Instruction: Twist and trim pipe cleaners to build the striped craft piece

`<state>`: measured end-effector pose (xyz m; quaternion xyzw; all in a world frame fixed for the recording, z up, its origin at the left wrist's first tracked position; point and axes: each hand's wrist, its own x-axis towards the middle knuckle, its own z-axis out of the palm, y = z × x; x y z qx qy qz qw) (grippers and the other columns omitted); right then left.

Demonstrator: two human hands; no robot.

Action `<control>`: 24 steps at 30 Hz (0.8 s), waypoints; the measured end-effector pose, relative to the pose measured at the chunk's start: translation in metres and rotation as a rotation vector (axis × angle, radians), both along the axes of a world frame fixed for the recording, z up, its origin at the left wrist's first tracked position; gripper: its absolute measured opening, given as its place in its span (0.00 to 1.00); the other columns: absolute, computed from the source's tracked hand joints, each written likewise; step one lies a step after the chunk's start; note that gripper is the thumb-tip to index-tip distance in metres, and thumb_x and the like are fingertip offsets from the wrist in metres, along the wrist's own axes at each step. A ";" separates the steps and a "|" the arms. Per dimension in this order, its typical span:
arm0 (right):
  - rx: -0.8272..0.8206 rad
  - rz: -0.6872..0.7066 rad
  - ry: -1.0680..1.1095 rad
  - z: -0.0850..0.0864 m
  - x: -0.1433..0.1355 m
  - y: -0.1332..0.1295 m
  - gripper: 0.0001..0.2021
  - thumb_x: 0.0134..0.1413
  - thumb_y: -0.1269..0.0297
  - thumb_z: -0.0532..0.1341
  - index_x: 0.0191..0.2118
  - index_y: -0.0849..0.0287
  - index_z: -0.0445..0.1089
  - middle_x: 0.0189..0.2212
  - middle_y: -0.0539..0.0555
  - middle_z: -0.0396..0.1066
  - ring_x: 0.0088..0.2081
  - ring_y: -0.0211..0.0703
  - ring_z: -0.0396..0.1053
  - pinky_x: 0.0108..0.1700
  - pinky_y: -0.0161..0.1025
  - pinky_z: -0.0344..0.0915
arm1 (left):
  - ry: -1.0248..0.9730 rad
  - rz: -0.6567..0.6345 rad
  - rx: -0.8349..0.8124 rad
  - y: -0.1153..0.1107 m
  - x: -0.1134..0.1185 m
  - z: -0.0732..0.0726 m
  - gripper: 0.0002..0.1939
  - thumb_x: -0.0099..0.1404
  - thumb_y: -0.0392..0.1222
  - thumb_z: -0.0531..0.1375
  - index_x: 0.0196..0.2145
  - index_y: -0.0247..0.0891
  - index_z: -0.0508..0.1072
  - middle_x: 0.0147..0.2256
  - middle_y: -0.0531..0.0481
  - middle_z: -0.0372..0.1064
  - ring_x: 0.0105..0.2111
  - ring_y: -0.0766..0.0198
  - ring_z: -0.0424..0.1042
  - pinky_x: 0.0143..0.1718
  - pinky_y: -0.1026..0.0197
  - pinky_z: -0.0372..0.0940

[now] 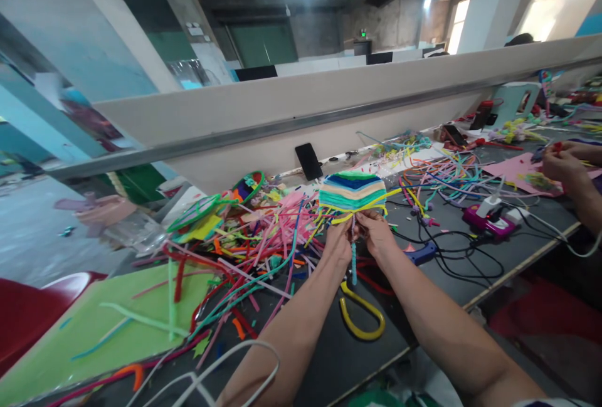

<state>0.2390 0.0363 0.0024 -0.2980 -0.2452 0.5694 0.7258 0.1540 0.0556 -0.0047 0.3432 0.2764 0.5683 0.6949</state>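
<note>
A striped round fan (pixel 352 191) of pipe cleaners, in green, blue, cream and teal bands, stands upright over the middle of the table. Yellow pipe cleaners cross its lower edge, and a teal twisted stem (pixel 354 264) hangs below. My left hand (pixel 339 237) is closed at the fan's base, where stem and bands meet. Beside it, my right hand (pixel 373 229) pinches the same spot from the other side. The fingers partly hide what they grip. Under my wrists lies a yellow-handled tool (pixel 362 327), its working end hidden.
Loose pipe cleaners (pixel 282 231) heap to the left, near a green sheet (pixel 117 313). A phone (pixel 308 162) leans on the partition. Right are a purple power strip (pixel 489 220), black cables, a blue-handled tool (pixel 421 253) and another person's hands (pixel 564 162).
</note>
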 end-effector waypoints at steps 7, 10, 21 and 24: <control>0.039 -0.056 -0.011 0.003 -0.003 -0.003 0.11 0.33 0.64 0.71 0.25 0.61 0.71 0.17 0.47 0.70 0.16 0.32 0.64 0.19 0.30 0.63 | -0.030 -0.035 0.035 -0.001 0.000 0.002 0.15 0.46 0.43 0.70 0.26 0.35 0.69 0.20 0.55 0.60 0.18 0.72 0.59 0.15 0.68 0.48; 0.041 -0.080 0.003 0.003 -0.004 -0.004 0.11 0.33 0.65 0.71 0.25 0.61 0.71 0.17 0.47 0.70 0.16 0.31 0.63 0.19 0.29 0.62 | -0.051 -0.064 0.053 -0.002 0.000 0.003 0.14 0.45 0.41 0.70 0.26 0.34 0.69 0.20 0.55 0.61 0.19 0.72 0.60 0.15 0.68 0.49; 0.051 -0.101 -0.007 -0.001 -0.008 -0.002 0.11 0.33 0.64 0.70 0.25 0.61 0.69 0.15 0.46 0.68 0.14 0.32 0.61 0.15 0.30 0.59 | -0.007 -0.006 0.004 -0.003 0.001 0.005 0.17 0.44 0.42 0.70 0.26 0.34 0.68 0.19 0.57 0.61 0.16 0.73 0.60 0.15 0.69 0.50; 0.066 -0.087 -0.030 0.000 -0.012 -0.004 0.11 0.36 0.62 0.69 0.25 0.61 0.69 0.13 0.45 0.66 0.12 0.31 0.58 0.15 0.31 0.58 | 0.021 0.029 0.003 -0.004 0.002 0.007 0.18 0.44 0.45 0.70 0.25 0.35 0.66 0.17 0.58 0.60 0.14 0.75 0.58 0.14 0.69 0.50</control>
